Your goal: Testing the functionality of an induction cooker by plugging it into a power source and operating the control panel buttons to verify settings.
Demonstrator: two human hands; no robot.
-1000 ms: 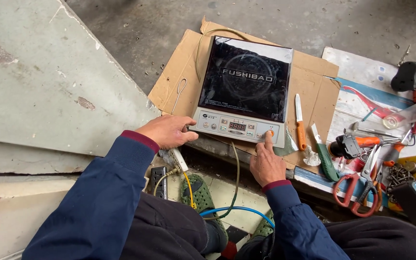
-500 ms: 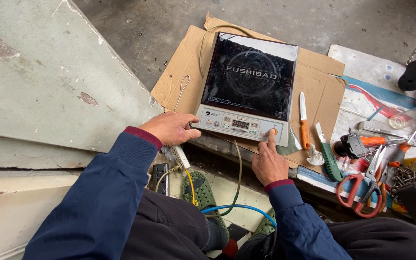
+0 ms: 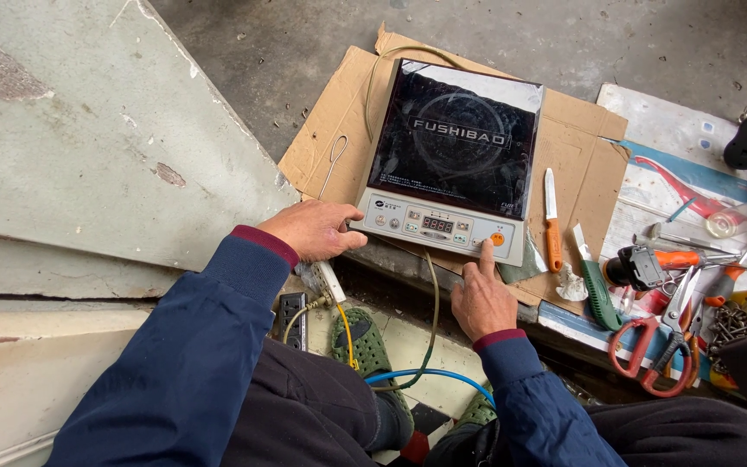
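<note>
1. Since the earlier frames, the right hand (image 3: 482,303) has slid its forefinger along the control strip toward the right end, and the view has shifted slightly; the left hand (image 3: 315,230) has barely changed place.
2. The induction cooker (image 3: 453,160) lies flat on a sheet of cardboard (image 3: 330,130) on the concrete floor (image 3: 287,43), its black glass top facing up and its grey control panel (image 3: 439,227) turned toward the person.
3. The right hand is mostly closed, holding nothing, with only the forefinger stretched out; its tip rests on the panel just beside the orange button (image 3: 498,239).
4. The left hand lies curled and loose against the cooker's near left corner, steadying it rather than gripping; fingers rest on the panel edge.
5. To do this press well, a judgement: keep the left hand bracing the corner so the body does not slide on the cardboard, and push straight down with the fingertip alone.
6. Both forearms, in dark blue sleeves, reach forward from the lap, wrists low.
7. Below the cooker, a white plug (image 3: 330,281) and a power strip (image 3: 292,316) sit near green sandals.
8. To the right lie an orange-handled knife (image 3: 552,220), a green utility knife (image 3: 596,290) and red-handled scissors (image 3: 654,346) among other tools.
</note>
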